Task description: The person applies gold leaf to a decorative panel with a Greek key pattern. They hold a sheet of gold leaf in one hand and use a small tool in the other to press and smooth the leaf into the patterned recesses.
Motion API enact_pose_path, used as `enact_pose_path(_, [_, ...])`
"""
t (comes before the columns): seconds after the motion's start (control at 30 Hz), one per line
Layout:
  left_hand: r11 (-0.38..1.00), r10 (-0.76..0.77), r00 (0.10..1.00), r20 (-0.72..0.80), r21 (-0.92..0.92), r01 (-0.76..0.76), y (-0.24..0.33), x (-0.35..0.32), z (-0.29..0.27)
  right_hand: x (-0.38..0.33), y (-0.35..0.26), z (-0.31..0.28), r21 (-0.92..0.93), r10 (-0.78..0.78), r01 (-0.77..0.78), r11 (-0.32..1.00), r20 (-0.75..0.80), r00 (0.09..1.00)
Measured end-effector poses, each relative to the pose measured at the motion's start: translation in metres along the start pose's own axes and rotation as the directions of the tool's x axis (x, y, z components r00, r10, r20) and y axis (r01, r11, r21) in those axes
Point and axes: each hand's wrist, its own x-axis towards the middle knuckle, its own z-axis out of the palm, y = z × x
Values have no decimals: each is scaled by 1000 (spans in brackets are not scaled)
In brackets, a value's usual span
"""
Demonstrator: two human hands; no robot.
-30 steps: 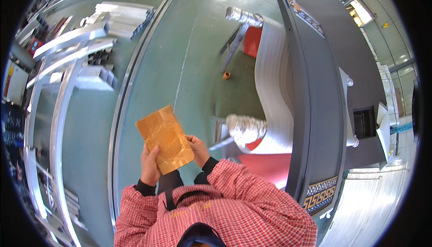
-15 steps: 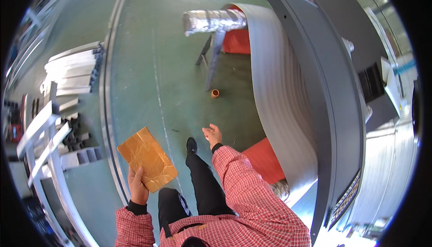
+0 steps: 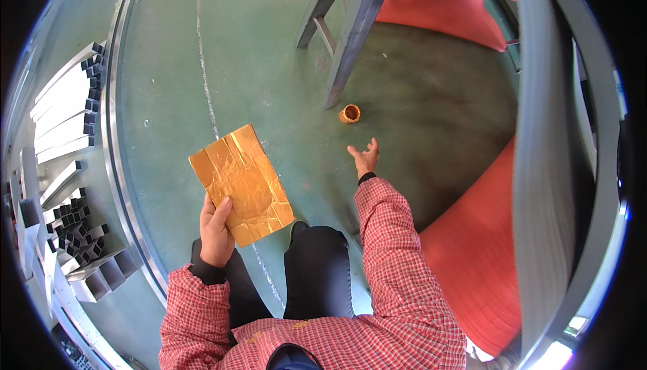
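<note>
A flat, rectangular slab wrapped in shiny, creased golden-brown tape [image 3: 246, 185] is gripped at its lower left edge by my left hand [image 3: 216, 230], thumb on top. My right hand [image 3: 364, 158] reaches forward over the floor with thumb and fingers apart, holding nothing. Just beyond its fingertips stands a small orange-brown ring or roll [image 3: 350, 114], hollow in the middle, on the green floor. It looks like a tape roll, though I cannot tell for certain. A gap remains between hand and roll.
A grey metal stand leg [image 3: 357, 36] rises behind the roll. To the right hang red sheet material [image 3: 475, 255] and a grey-white sheet [image 3: 544, 168]. A metal floor rail [image 3: 116, 134] runs along the left, with stacked white profiles [image 3: 67, 110] and square tubes [image 3: 77, 225] beyond.
My body has lowered and moved forward, bringing the floor and the roll closer. My right hand has reached farther out toward the roll; the left still holds the taped slab.
</note>
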Motion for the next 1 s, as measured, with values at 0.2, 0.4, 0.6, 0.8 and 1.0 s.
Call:
enact_pose_path(0.2, [998, 53, 998, 17, 44, -53, -59, 67, -19, 73, 38, 61, 29, -144, 145, 989, -19, 989])
enact_pose_path(0.4, [997, -21, 1000, 0, 73, 21, -64, 67, -14, 90, 31, 93, 27, -387, 395, 918, -149, 910])
enact_pose_path(0.6, [997, -49, 999, 9, 58, 48, -62, 70, -9, 72, 7, 48, -33, -436, 438, 899, -176, 882])
enact_pose_path(0.8, [999, -40, 996, 76, 34, 37, -87, 82, -5, -2, -61, -7, -76, -651, 651, 755, 28, 759])
enact_pose_path(1.0, [997, -79, 990, 120, 9, 79, -99, 85, 3, -47, -95, -45, -156, -721, 725, 671, 93, 687])
